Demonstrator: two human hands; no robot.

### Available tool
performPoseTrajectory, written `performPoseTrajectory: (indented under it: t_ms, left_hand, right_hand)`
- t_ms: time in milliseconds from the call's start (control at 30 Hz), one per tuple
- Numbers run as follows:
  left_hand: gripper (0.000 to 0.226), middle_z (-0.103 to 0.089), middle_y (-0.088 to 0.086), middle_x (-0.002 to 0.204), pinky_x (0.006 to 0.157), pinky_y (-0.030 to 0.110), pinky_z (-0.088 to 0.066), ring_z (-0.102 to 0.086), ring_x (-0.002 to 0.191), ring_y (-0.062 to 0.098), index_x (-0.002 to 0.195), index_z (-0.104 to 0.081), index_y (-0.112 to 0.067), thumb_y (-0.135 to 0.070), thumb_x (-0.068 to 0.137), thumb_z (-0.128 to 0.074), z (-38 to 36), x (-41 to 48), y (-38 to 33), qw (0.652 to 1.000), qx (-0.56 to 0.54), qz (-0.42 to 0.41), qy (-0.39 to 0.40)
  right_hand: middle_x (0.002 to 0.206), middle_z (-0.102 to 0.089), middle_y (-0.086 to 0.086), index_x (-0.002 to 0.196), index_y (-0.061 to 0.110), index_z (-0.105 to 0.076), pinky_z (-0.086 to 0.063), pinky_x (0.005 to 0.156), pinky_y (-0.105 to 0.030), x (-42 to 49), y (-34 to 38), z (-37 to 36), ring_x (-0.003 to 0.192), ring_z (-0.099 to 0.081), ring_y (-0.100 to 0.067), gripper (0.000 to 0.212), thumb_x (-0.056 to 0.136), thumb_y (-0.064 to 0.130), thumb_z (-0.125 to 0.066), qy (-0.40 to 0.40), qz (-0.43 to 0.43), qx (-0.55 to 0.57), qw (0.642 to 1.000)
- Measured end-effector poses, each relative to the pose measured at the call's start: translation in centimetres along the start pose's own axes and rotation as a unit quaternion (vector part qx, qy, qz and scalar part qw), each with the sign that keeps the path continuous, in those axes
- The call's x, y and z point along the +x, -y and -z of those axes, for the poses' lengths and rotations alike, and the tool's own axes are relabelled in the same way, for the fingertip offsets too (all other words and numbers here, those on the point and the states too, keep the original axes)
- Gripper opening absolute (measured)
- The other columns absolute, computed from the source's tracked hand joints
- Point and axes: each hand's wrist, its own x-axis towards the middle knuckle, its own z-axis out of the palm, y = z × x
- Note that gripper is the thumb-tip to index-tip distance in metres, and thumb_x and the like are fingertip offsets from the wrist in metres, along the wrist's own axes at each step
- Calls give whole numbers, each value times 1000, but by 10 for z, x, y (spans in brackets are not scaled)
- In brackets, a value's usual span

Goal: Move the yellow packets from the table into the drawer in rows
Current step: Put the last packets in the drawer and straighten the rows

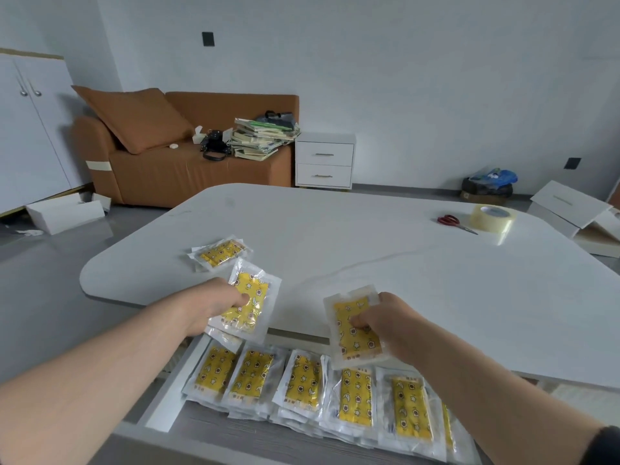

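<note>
My left hand (214, 302) pinches a yellow packet (250, 302) in clear wrap, held over the near edge of the white table (369, 256). Another yellow packet (355, 333) is pinched by my right hand (379, 320) above the open drawer (167, 407). In the drawer lies a row of several yellow packets (302, 380), side by side on top of more packets. A small pile of yellow packets (219, 253) stays on the table, beyond my left hand.
Red-handled scissors (451, 221) and a roll of clear tape (492, 217) lie at the table's far right. Behind stand a brown sofa (161, 169) with books, a white nightstand (324, 161) and a white cabinet (27, 129).
</note>
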Motion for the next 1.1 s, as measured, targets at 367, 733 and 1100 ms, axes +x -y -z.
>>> performPoseTrajectory:
  t_ms: [367,733,1100]
  left_hand:
    - [42,-71,19,106,93,56,-51,-69,97,39,113,-63,-6,-9,74,-78,13,-79,54,982,-178,54,30]
    - [43,-76,13,93,80,42,-53,-69,92,35,105,-64,-9,-8,68,-84,6,-101,99,967,-248,60,-25]
    - [46,-62,15,117,90,33,-44,-57,111,31,114,-58,-2,-11,75,-81,2,-46,101,985,-91,114,-91]
  right_hand:
    - [95,-71,-13,101,16,-58,-58,82,-50,-71,-6,-31,84,-72,-30,26,80,5,-70,61,23,54,996]
    - [88,-74,-8,100,13,-63,-61,71,-41,-86,-37,-73,78,-73,-23,25,80,2,-73,66,26,86,994]
    - [93,-68,-11,111,7,-52,-58,69,-37,-49,-57,-106,81,-68,-23,28,88,4,-66,58,-96,56,992]
